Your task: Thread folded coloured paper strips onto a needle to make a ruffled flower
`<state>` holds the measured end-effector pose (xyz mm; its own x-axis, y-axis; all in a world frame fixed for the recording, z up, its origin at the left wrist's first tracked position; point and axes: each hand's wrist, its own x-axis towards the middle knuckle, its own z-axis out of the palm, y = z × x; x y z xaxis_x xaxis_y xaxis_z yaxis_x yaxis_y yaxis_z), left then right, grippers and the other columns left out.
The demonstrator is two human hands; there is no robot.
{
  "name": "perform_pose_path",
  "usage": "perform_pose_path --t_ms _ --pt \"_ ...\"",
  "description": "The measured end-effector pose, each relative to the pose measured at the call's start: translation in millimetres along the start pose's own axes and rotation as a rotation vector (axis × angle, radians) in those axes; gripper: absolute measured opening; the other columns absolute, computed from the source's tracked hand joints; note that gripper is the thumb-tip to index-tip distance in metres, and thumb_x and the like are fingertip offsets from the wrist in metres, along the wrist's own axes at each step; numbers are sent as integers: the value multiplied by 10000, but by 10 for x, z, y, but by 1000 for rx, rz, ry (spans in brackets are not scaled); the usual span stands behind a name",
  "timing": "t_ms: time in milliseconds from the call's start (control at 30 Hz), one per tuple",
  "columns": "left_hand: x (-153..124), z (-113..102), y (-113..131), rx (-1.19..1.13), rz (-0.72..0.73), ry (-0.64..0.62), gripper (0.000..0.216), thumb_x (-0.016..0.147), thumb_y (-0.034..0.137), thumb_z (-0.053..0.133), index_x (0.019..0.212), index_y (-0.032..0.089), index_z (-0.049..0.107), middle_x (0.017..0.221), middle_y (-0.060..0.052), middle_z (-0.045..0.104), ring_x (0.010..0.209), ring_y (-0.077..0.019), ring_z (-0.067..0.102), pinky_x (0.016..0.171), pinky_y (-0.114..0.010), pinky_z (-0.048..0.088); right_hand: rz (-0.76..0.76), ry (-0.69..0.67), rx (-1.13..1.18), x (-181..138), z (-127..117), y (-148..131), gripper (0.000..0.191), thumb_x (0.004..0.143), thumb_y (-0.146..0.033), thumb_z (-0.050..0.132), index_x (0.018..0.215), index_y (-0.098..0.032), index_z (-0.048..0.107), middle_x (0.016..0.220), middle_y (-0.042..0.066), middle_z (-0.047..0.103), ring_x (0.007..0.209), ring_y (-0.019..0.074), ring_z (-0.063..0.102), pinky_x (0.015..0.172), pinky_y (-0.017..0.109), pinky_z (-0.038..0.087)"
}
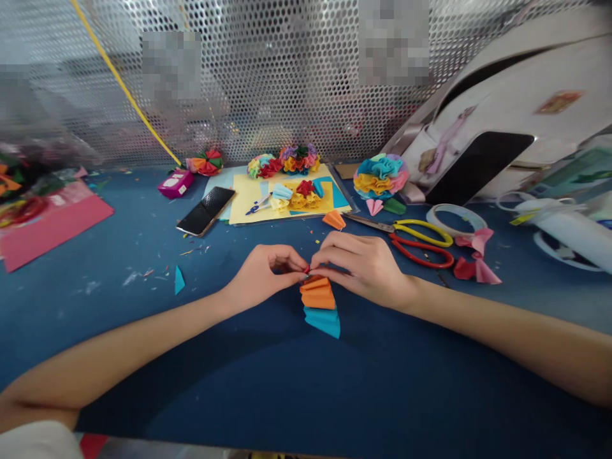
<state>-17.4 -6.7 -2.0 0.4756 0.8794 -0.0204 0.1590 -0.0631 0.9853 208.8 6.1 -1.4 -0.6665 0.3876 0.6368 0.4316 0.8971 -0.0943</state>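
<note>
My left hand [265, 277] and my right hand [363, 271] meet above the middle of the blue table, fingertips almost touching. Between them they pinch a small red piece of folded paper [306, 269], mostly covered by the fingers. Just below the fingertips is an orange pleated paper [318, 293], and under that a blue pleated paper [322, 320]; whether these are joined to the red one I cannot tell. Beyond my right hand lie scissors [421, 242] with one yellow and one red handle, and a loose orange pleated paper [334, 220].
A phone [206, 210], a purple box [175, 183] and a yellow sheet [243, 197] bearing paper flowers lie further back. A colourful paper flower [381, 175], a tape roll [456, 220] and a pale bag [511, 83] are at right. Pink paper [57, 226] lies left. Perforated metal [277, 76] rises behind.
</note>
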Motion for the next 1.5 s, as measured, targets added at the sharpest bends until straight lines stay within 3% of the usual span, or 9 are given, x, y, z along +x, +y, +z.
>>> perform_pose_path --t_ms 933,1500 --pt "-21 -14 57 190 112 30 118 809 184 668 832 114 760 749 -34 758 668 -101 655 654 -193 512 -76 75 -73 23 -22 -24 155 1032 -255 567 969 -176 685 847 26 669 722 113 621 633 233 453" --pt "-87 11 95 409 243 71 107 810 121 643 824 146 747 774 -6 757 709 -106 668 718 -193 524 -91 38 -97 42 -34 -75 195 1033 -215 548 900 -166 683 825 19 657 685 111 604 612 246 448"
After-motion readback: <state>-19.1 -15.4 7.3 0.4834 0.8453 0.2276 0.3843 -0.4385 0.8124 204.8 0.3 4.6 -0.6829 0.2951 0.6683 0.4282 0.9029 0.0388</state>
